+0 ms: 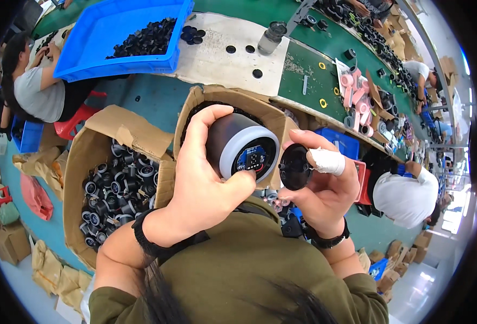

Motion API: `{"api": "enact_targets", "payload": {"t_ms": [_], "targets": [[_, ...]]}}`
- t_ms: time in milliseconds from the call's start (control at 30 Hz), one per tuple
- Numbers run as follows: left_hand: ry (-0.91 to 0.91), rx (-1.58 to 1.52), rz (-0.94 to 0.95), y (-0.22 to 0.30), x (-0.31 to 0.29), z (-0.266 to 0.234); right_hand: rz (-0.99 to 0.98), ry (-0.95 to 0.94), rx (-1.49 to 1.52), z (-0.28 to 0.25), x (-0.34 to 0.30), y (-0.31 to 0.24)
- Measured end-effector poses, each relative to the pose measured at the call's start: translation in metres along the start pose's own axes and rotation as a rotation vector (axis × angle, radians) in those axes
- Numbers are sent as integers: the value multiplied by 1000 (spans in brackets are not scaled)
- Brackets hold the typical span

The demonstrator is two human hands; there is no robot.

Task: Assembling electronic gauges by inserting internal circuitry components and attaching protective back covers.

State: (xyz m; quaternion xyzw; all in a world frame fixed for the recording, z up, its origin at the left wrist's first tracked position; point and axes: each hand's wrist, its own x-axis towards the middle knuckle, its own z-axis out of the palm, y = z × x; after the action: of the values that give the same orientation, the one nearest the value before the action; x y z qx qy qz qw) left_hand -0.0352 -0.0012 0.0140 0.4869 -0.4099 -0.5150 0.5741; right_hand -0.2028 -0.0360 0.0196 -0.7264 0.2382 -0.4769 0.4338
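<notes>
In the centre of the frame, my left hand [203, 186] was grasping a black cylinder [220, 137], and my right hand [333, 194], just to the right of it, was holding a black disc [293, 171]. I judged the work to be only partly done: the circuit board [254, 157] was already inside the cylinder, but the end was open and the disc was apart from it, so closing this end seemed to be left. In the left of the frame, a cardboard box [77, 202] contained many small black pieces [114, 189].

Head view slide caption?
Left hand grips a black-and-grey housing, circuit board exposed; right hand holds a black disc.
</notes>
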Motion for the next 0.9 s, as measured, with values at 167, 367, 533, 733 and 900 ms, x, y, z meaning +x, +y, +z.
{"api": "enact_targets", "payload": {"t_ms": [167,367,533,733,900], "targets": [[5,55,51,2,-4,1,-121,-13,-219,3,6,0],[46,42,26,-1,-7,1,-176,-24,-273,7,7,3],[69,136,-15,-2,-7,-1,-219,-41,-384,11,4,1],[38,179,34,1,-9,-1,-312,-33,-477,12,-3,4],[19,294,118,6,-8,-4,-364,-29,-440,12,-3,10]]}}
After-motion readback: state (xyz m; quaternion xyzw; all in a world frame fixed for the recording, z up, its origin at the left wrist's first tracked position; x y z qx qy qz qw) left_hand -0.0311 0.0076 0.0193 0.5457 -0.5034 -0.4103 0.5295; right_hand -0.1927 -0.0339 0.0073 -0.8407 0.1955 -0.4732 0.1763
